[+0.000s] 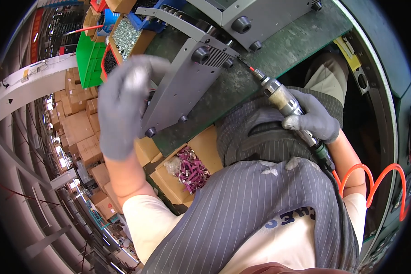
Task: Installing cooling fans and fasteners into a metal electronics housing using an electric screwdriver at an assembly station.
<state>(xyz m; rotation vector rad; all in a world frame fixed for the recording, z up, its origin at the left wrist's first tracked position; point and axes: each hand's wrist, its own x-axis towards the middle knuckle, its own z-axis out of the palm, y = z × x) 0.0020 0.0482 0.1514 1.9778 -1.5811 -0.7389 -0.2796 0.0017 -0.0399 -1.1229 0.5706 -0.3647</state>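
My right hand point(316, 118), in a grey glove, is wrapped round a pneumatic screwdriver point(283, 98). The tool's bit points up and left toward a grey metal casing point(187, 86), apart from it. This casing stands tilted on the green bench, with black round feet and a row of vent slots facing me. At its left side is my left hand point(125, 102), also gloved in grey. Motion blurs its fingers, so their grip and any small thing in them cannot be made out.
A second grey casing point(265, 20) stands on the green bench top point(278, 55) behind. Bins of screws point(125, 36) and a green bin point(89, 59) are at the far left. Below the bench edge, a carton point(171, 182) holds purple strips point(192, 171). An orange coiled hose point(372, 182) trails right.
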